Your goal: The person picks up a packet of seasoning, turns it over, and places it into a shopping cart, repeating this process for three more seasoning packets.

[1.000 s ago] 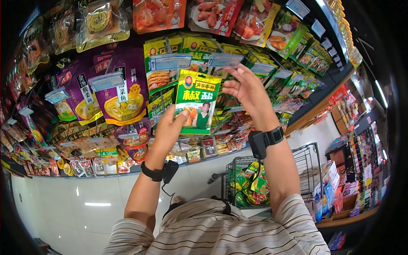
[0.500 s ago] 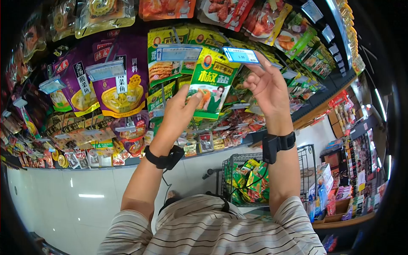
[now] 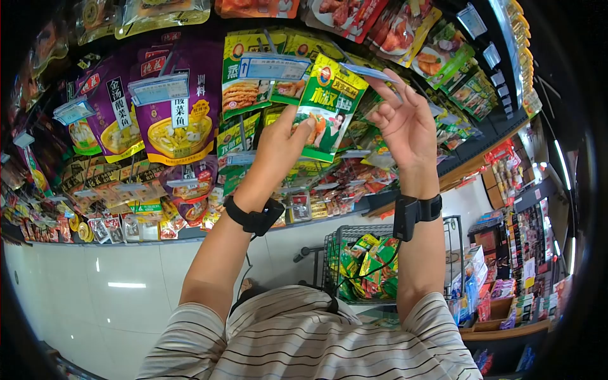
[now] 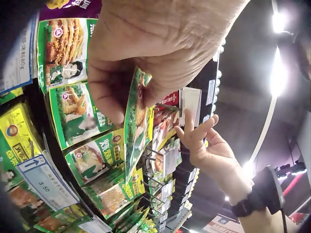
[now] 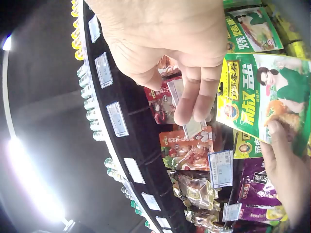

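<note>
My left hand [image 3: 277, 147] pinches a green and yellow seasoning packet [image 3: 330, 107] by its lower left, thumb on the printed front. In the left wrist view the packet [image 4: 138, 121] appears nearly edge-on between thumb and fingers. Just right of the packet's top, my right hand [image 3: 408, 126] is raised, its fingers at a tilted price tag [image 3: 372, 73]. The right wrist view has the right hand's fingers [image 5: 198, 97] partly bent beside the tag, the packet [image 5: 262, 92] close by. Similar packets [image 3: 246, 82] hang on hooks behind.
Purple pouches [image 3: 174, 120] hang at the left, meat packs [image 3: 396, 31] at the top right. A wire shopping cart [image 3: 329, 253] holding green packets [image 3: 370, 269] stands below, near the right forearm. More shelving [image 3: 506, 329] is at the far right.
The left hand and its packet have moved right and up towards the hooks, and the packet has tilted. The right hand has shifted right, and the price tag there has swung up.
</note>
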`<state>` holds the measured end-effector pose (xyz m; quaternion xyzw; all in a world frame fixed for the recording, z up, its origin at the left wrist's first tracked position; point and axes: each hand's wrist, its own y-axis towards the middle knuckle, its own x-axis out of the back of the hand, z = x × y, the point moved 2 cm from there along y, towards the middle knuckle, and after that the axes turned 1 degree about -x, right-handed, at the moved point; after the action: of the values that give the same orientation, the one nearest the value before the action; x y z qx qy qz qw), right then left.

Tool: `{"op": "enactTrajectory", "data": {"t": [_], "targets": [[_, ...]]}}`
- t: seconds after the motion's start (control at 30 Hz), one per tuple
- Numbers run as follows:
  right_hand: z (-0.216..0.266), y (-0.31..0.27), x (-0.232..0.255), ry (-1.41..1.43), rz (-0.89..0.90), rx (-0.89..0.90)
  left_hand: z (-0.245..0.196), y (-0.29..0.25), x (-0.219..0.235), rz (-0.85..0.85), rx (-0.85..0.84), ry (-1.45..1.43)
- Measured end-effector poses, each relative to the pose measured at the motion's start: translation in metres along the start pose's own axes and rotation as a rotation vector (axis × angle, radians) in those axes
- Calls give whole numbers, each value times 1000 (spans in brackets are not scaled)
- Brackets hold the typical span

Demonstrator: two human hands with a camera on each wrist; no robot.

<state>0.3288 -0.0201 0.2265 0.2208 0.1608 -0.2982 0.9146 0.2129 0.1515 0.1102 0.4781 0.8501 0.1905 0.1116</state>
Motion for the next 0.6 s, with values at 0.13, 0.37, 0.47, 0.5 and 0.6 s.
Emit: {"op": "enactTrajectory", "data": {"t": [0.13, 0.37, 0.47, 0.5, 0.6], "targets": [[-1, -1, 1, -4, -8, 4, 12, 5, -2, -31, -26, -4], [-7, -1, 4, -9, -9, -4, 27, 24, 1, -106, 53, 100], [-13, -1, 13, -17, -9, -8, 35, 44, 0, -124, 76, 248], [-15, -2, 13, -11, -6, -16, 48, 53, -1, -155, 56, 257], [-23, -6, 18, -24, -24, -34, 59, 64, 2, -130, 125, 210]]}}
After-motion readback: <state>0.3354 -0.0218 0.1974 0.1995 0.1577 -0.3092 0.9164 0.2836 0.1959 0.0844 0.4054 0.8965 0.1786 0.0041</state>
